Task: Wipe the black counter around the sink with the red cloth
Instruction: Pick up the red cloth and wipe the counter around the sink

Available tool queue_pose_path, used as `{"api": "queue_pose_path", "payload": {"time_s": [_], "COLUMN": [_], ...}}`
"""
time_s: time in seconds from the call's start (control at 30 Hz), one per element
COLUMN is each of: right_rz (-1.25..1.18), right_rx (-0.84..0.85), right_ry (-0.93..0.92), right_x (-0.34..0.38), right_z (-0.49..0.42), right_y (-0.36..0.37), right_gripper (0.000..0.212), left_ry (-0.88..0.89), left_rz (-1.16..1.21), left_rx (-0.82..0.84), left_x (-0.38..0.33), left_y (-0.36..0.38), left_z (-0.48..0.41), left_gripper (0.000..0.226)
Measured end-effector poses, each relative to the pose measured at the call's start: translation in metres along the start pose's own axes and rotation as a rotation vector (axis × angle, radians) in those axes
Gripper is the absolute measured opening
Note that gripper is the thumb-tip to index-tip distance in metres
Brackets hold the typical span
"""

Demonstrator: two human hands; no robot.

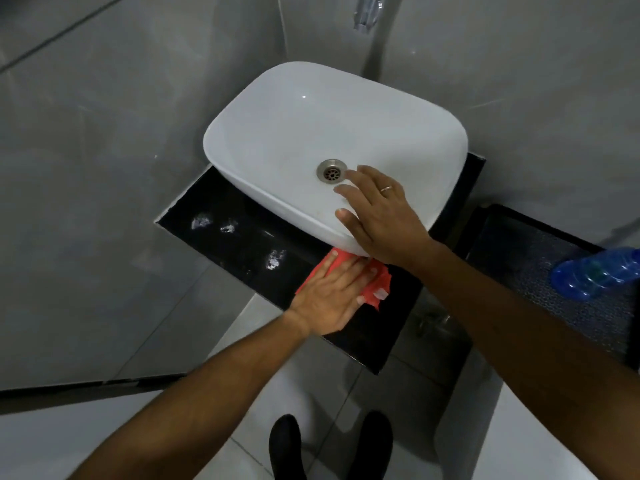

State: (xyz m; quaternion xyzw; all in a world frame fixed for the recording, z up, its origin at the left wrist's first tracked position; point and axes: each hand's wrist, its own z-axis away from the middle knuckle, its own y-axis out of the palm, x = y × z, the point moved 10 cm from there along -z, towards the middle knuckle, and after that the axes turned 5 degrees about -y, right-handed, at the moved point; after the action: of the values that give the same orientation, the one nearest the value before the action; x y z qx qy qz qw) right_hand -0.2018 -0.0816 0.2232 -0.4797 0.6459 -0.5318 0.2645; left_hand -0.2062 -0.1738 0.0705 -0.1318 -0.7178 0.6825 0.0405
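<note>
A white vessel sink (pixel 294 133) with a metal drain (pixel 331 171) stands on a black counter (pixel 221 216). The red cloth (pixel 375 284) lies on the counter just below the sink's near rim. My left hand (pixel 332 294) presses flat on the cloth, fingers stretched out. My right hand (pixel 379 213) rests on the sink's near edge with its fingers spread inside the basin and a ring on one finger. White smears (pixel 275 259) mark the counter to the left of the cloth.
Grey tiled walls enclose the sink at left and behind. A chrome tap (pixel 369 12) shows at the top. A blue plastic bottle (pixel 595 271) lies on a dark textured ledge (pixel 519 258) at right. My black shoes (pixel 287 445) stand on the white floor tiles below.
</note>
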Motion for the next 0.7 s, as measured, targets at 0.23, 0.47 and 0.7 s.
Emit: {"api": "queue_pose_path", "payload": {"time_s": [0.23,0.47,0.7], "right_rz": [-0.028,-0.061,0.033], "right_rx": [0.165,0.259,0.270], "right_ry": [0.036,0.128,0.169], "right_x": [0.021,0.042,0.044], "right_z": [-0.053,-0.094,-0.101], "right_y": [0.035,0.070,0.085], "right_gripper": [0.061,0.071,0.069], "left_ry": [-0.029,-0.064,-0.201], "left_rz": [-0.045,0.016,0.017], "left_rx": [0.029,-0.007,-0.020], "left_x": [0.108,0.197,0.321], "left_y": [-0.015,-0.032,-0.057], "left_z": [0.030,0.041,0.053], "left_gripper": [0.057,0.053,0.053]}}
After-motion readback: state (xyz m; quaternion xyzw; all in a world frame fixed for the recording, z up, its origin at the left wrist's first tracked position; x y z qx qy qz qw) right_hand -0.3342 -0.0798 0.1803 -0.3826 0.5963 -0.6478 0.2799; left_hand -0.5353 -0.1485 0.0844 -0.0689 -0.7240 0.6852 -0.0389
